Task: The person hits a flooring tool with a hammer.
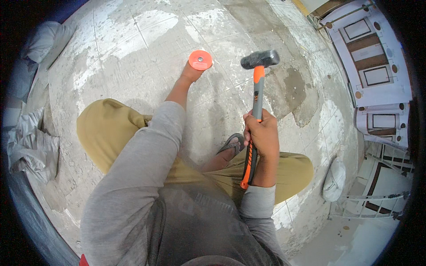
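My right hand (263, 135) is wrapped round the handle of a club hammer (258, 98), about mid-length. Its dark steel head is raised, up and to the right of my left hand, with a slight motion blur. The handle is grey, black and orange, and its end hangs down by my right wrist. Further out in front, my left hand (191, 74) closes below the round orange hand guard of a chisel (200, 60). The metal striking end shows in the middle of the disc. Guard and hand hide the chisel's shaft and tip, so contact with the floor cannot be seen.
The tiled floor (159, 40) is rough, with white patches and a dark damp spot (295, 88). White sacks (44, 42) lie on the left, and another sack (334, 179) on the right. Printed sheets (372, 57) and a metal rack (372, 206) stand along the right side. My sandalled foot (230, 146) is between the hands.
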